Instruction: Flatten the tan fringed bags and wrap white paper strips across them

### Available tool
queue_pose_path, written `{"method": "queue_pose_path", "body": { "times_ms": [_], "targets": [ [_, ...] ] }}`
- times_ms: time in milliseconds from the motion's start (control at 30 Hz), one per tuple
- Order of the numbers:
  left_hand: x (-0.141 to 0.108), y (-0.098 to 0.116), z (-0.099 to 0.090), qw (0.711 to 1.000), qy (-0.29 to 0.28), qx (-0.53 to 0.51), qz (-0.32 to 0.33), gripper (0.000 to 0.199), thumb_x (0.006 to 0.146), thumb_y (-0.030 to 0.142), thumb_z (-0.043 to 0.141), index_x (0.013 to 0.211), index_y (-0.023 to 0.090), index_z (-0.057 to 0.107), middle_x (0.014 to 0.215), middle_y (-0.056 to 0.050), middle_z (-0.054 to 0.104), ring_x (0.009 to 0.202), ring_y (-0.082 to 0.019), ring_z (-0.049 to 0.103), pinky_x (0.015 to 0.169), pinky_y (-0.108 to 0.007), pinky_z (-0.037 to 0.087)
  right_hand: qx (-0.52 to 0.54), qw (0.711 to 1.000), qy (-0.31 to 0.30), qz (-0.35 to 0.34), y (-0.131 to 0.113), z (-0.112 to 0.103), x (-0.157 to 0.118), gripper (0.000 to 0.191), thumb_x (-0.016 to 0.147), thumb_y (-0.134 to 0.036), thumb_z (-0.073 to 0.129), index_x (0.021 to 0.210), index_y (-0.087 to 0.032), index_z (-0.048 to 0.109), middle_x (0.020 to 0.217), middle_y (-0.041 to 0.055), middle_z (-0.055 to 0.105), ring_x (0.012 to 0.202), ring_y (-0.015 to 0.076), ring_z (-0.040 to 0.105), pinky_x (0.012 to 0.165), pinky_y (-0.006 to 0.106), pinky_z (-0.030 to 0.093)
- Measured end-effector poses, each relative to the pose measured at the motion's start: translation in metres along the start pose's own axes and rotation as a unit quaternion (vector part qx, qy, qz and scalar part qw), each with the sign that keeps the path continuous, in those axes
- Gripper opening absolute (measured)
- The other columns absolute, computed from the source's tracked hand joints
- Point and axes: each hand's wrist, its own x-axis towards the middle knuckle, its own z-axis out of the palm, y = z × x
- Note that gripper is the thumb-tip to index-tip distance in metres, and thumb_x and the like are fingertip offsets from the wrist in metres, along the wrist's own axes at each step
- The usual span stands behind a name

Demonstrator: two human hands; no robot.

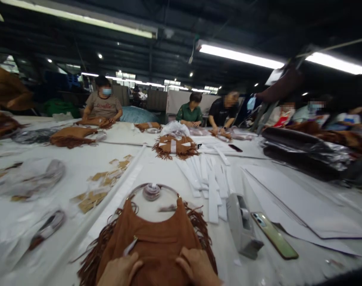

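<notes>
A brown suede handbag [157,232] with long fringe on both sides lies flat on the table, directly in front of me. My left hand [120,270] is closed on its lower left, with the fingers curled against the suede near a zipper pull with a pale wrap [129,246]. On the lower right, my right hand [197,266] grips the same bag, its fingers bent into the material. The bag's lower edge is out of frame. Above its opening arches the handle, and inside that arch sits a wrapped coil of strap [151,192].
White paper strips [210,186] lie beyond the bag, to the right. Close by are a grey tape dispenser [243,226], a green phone [274,235] and large white sheets [306,202]. Tan tags [93,200] and clear plastic [35,178] lie left. Several people work across the table.
</notes>
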Motion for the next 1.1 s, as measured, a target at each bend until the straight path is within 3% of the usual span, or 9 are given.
{"method": "queue_pose_path", "body": {
  "times_ms": [133, 333, 633, 800, 933, 1000, 1100],
  "targets": [
    [0.003, -0.005, 0.007, 0.999, 0.023, -0.036, 0.011, 0.034, 0.098, 0.041, 0.029, 0.097, 0.024, 0.058, 0.096, -0.006, 0.071, 0.094, -0.026, 0.068, 0.078, -0.034, 0.050, 0.017, 0.999, -0.015, -0.022, -0.005, -0.006, 0.007, 0.033, 0.097, -0.044, 0.034, 0.091, -0.023, 0.058, 0.083, 0.0030, 0.072, 0.080, 0.0183, 0.068, 0.066, 0.026, 0.040],
    [0.003, -0.004, -0.003, 0.999, 0.017, -0.027, -0.006, 0.039, 0.097, 0.047, 0.030, 0.098, 0.024, 0.061, 0.094, -0.009, 0.071, 0.093, -0.030, 0.068, 0.077, -0.040, 0.051, -0.023, 0.999, -0.030, -0.009, -0.010, -0.017, 0.016, 0.038, 0.099, -0.042, 0.025, 0.087, -0.022, 0.056, 0.079, 0.0033, 0.072, 0.076, 0.0196, 0.069, 0.060, 0.027, 0.036],
    [0.015, -0.012, -0.015, 0.998, -0.014, -0.049, 0.041, 0.049, 0.093, 0.055, 0.033, 0.094, 0.021, 0.068, 0.096, -0.013, 0.071, 0.097, -0.030, 0.067, 0.084, -0.041, 0.050, -0.002, 0.997, 0.073, -0.035, -0.007, 0.009, -0.004, 0.031, 0.098, -0.033, 0.030, 0.080, -0.022, 0.052, 0.077, 0.0031, 0.065, 0.075, 0.0161, 0.062, 0.069, 0.027, 0.040],
    [0.015, -0.012, -0.017, 0.997, -0.024, -0.057, 0.035, 0.056, 0.093, 0.058, 0.028, 0.095, 0.021, 0.070, 0.099, -0.014, 0.071, 0.096, -0.029, 0.067, 0.086, -0.040, 0.050, -0.008, 0.998, 0.068, -0.014, -0.016, 0.003, -0.004, 0.027, 0.096, -0.027, 0.030, 0.083, -0.020, 0.053, 0.087, 0.0060, 0.061, 0.078, 0.0168, 0.059, 0.072, 0.029, 0.043],
    [0.012, -0.005, -0.014, 0.998, -0.004, -0.052, 0.037, 0.047, 0.094, 0.052, 0.035, 0.096, 0.021, 0.069, 0.099, -0.014, 0.071, 0.097, -0.031, 0.066, 0.086, -0.043, 0.050, -0.028, 0.997, 0.069, -0.034, -0.030, 0.001, 0.006, 0.023, 0.087, -0.013, 0.037, 0.100, -0.021, 0.054, 0.102, 0.0073, 0.061, 0.098, 0.0214, 0.057, 0.089, 0.037, 0.043],
    [0.014, 0.000, -0.012, 0.998, 0.001, -0.062, 0.032, 0.037, 0.093, 0.047, 0.040, 0.094, 0.023, 0.069, 0.098, -0.011, 0.071, 0.097, -0.030, 0.066, 0.087, -0.044, 0.050, -0.046, 0.995, 0.067, -0.065, -0.034, 0.008, 0.015, 0.021, 0.084, -0.018, 0.046, 0.102, -0.023, 0.054, 0.109, 0.0074, 0.061, 0.104, 0.0248, 0.056, 0.095, 0.045, 0.041],
    [0.021, 0.005, -0.013, 0.997, 0.004, -0.068, 0.035, 0.020, 0.090, 0.041, 0.056, 0.093, 0.025, 0.066, 0.097, -0.006, 0.068, 0.091, -0.025, 0.066, 0.080, -0.042, 0.053, -0.066, 0.992, 0.044, -0.102, -0.029, 0.018, 0.034, 0.026, 0.083, -0.037, 0.053, 0.106, -0.025, 0.056, 0.106, 0.0088, 0.064, 0.098, 0.0279, 0.059, 0.081, 0.042, 0.050]
  ]
}}
